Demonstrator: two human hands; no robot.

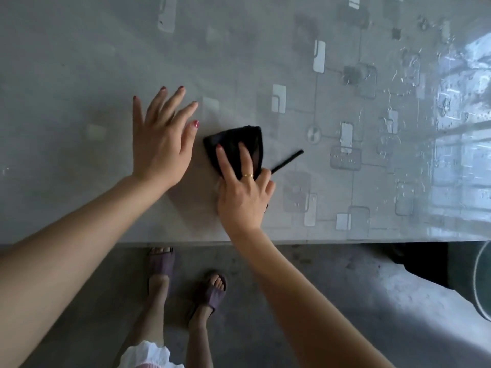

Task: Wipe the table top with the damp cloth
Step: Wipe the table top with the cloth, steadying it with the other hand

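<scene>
A folded black cloth (233,143) lies on the grey table top (79,75), which has a pattern of pale squares under a glossy cover. My right hand (243,189) presses flat on the near part of the cloth, fingers spread over it. A thin black strap (288,161) sticks out from under that hand to the right. My left hand (162,136) rests flat on the table just left of the cloth, fingers spread, holding nothing.
The right part of the table (425,102) is wet and shiny with streaks and droplets. The table's front edge (318,241) runs across the view. Below it are a concrete floor, my sandalled feet (210,290), and a round rim (482,282) at far right.
</scene>
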